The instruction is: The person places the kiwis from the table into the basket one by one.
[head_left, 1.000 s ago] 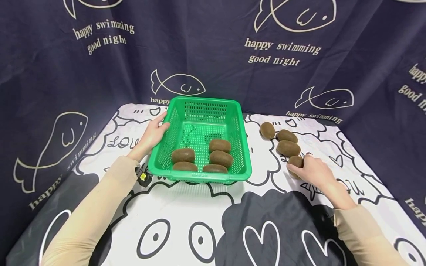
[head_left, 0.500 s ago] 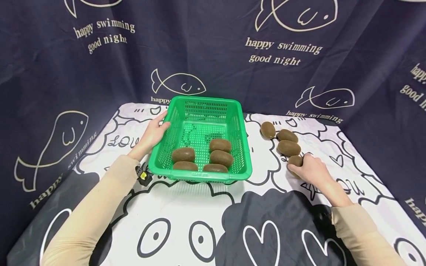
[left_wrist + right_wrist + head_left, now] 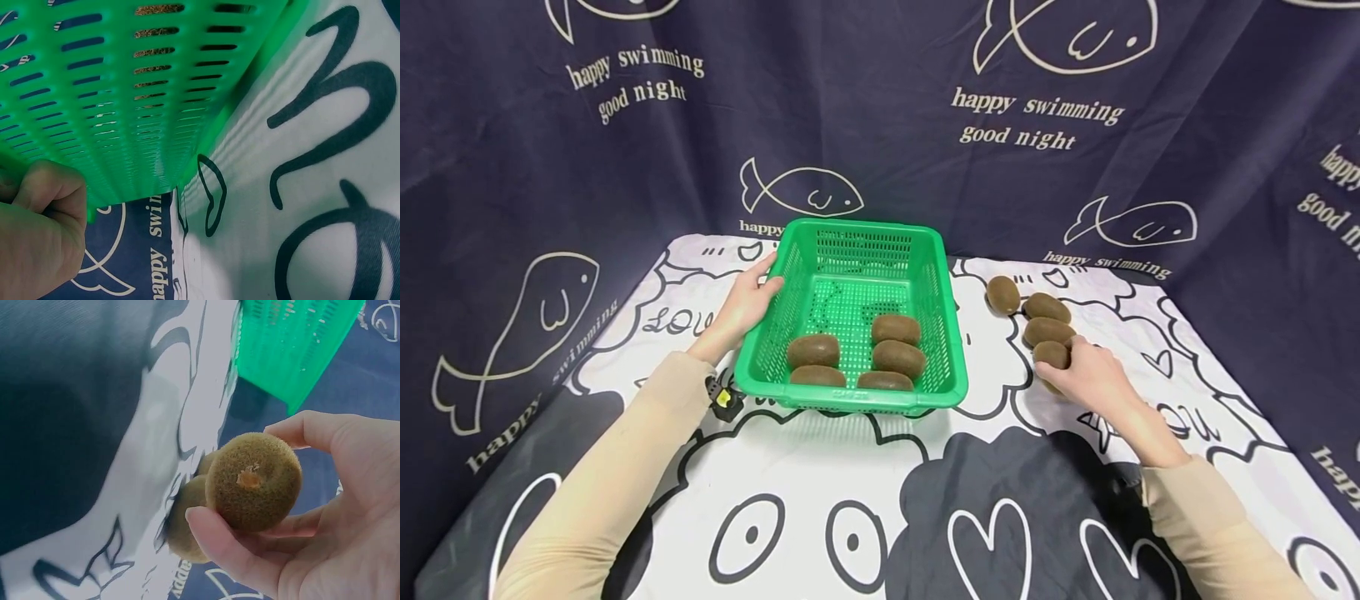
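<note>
My left hand (image 3: 745,300) grips the left rim of a green plastic basket (image 3: 850,395), its fingers curled at the edge in the left wrist view. Inside the basket lie several brown kiwis (image 3: 898,357), two on the left and the others on the right, near the front wall. Out to the right, my right hand (image 3: 1097,379) holds a fuzzy kiwi (image 3: 253,481) between thumb and fingers. Behind that kiwi in the right wrist view, another kiwi (image 3: 186,519) shows partly hidden. Beyond the right hand, loose kiwis (image 3: 1049,332) form a short row on the cloth.
A white cloth with black drawings (image 3: 805,467) covers the table. A dark blue curtain (image 3: 895,108) with fish prints hangs behind and at both sides. A small black object with a yellow spot (image 3: 724,398) is by the left wrist, near the basket's front left corner.
My right hand has shifted slightly left and away from me with the kiwi, which now stands higher in the head view. The left hand and the basket have stayed put.
</note>
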A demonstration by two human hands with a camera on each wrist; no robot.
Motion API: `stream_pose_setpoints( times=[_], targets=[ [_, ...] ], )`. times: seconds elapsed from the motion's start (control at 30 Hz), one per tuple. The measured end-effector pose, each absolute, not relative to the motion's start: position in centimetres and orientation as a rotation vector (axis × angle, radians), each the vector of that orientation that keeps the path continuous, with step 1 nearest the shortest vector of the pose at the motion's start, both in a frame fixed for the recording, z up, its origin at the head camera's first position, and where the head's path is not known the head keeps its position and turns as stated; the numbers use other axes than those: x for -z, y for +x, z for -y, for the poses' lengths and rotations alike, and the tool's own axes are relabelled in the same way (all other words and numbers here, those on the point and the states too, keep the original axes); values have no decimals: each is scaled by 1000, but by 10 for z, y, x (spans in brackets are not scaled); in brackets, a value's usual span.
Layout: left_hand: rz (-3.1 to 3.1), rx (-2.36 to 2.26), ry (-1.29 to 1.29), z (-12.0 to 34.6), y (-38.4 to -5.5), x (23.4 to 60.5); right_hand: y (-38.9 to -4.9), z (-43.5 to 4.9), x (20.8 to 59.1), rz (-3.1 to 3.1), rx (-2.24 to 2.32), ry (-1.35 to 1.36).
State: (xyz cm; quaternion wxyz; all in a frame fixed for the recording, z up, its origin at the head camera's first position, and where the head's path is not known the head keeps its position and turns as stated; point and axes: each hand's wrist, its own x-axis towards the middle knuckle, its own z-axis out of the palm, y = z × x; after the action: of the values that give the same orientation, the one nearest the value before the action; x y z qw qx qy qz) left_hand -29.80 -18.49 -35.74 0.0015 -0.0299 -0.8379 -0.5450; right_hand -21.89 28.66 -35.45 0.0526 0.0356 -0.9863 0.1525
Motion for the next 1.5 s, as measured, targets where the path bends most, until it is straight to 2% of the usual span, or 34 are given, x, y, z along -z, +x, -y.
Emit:
stream_pose_setpoints(
  times=[1.07,1.5],
  targets=[
    [2608,1748,-98,185,-300,360,-235,-229,322,2881,-529,309],
    [2621,1738,-93,186,-301,360,-239,-210,308,2940,-528,315]
  ],
)
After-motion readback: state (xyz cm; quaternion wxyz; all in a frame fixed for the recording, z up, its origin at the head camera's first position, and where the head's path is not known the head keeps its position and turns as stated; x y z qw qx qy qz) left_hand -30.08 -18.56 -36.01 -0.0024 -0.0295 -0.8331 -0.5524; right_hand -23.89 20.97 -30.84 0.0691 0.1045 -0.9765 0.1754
